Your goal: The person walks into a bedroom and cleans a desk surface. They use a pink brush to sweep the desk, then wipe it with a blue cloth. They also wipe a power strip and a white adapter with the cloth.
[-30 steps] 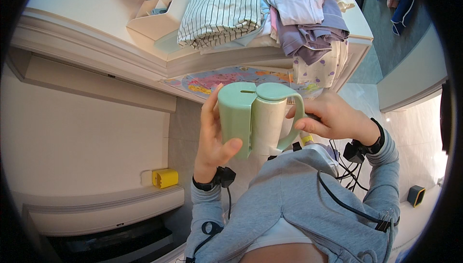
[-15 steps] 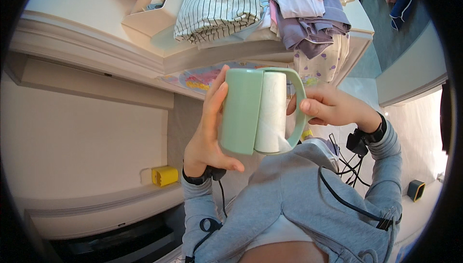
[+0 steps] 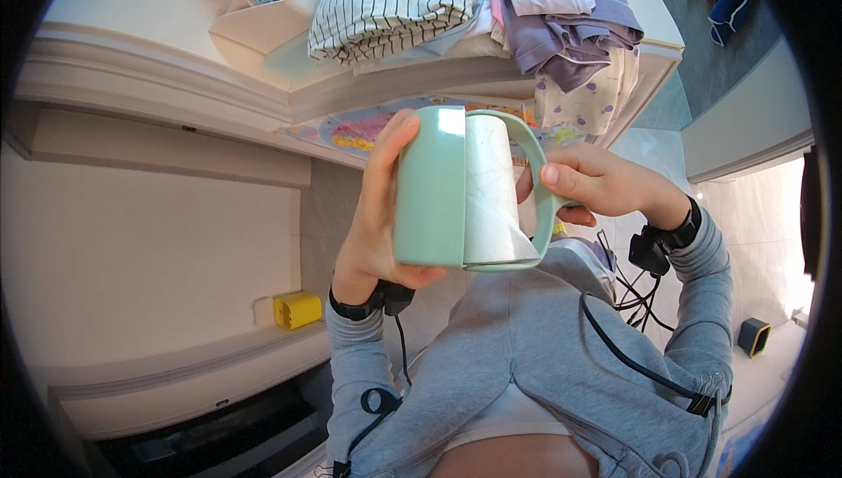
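In front of my body I hold a lint roller with both hands. Its green cover sits over the left part, while a white sheet roll shows in the gap to the right, a corner of the sheet lifted near the bottom. My left hand wraps round the cover, fingers along its left side and thumb under its lower edge. My right hand pinches the green curved frame at the right, thumb on top; some of its fingers are hidden behind the frame.
Folded clothes, including a striped garment and purple clothing, lie on the white countertop ahead. A white organizer box stands beside them. A yellow box is at the left; black cables hang near my right arm.
The lint roller has shifted slightly left and up. My left thumb has closed in under the cover's lower edge. Slightly more of the white roll shows between cover and frame.
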A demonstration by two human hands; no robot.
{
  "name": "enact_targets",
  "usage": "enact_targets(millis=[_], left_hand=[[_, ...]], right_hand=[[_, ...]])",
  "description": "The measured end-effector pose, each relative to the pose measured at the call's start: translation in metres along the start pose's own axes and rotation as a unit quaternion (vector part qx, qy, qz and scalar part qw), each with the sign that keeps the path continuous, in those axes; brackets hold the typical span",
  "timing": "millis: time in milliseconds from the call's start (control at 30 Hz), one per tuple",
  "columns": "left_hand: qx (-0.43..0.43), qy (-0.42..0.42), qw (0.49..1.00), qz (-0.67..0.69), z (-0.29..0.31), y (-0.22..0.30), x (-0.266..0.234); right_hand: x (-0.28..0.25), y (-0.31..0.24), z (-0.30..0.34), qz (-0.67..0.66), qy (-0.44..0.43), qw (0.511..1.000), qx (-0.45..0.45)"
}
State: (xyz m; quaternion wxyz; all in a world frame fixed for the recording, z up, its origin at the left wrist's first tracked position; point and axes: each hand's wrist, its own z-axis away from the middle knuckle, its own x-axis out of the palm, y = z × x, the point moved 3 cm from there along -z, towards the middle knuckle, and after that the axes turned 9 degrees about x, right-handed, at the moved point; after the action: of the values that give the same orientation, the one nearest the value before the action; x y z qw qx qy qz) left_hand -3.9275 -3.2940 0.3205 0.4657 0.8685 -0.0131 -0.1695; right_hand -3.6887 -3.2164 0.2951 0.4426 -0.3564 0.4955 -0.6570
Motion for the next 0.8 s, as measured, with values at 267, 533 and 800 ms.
enact_targets(millis=[267,533,800], left_hand=[[0.077,-0.026,0.995,-0.06,-0.004,-0.009,-0.001],[0.155,-0.059,0.983,-0.083,-0.005,-0.002,0.001],[0.156,0.007,0.985,-0.073,-0.009,0.004,0.007]], right_hand=[[0.003,-0.002,-0.005,-0.014,0.001,1.0,0.021],[0.004,-0.01,-0.003,0.016,0.006,0.999,0.031],[0.005,-0.016,-0.005,0.003,0.021,1.0,-0.005]])
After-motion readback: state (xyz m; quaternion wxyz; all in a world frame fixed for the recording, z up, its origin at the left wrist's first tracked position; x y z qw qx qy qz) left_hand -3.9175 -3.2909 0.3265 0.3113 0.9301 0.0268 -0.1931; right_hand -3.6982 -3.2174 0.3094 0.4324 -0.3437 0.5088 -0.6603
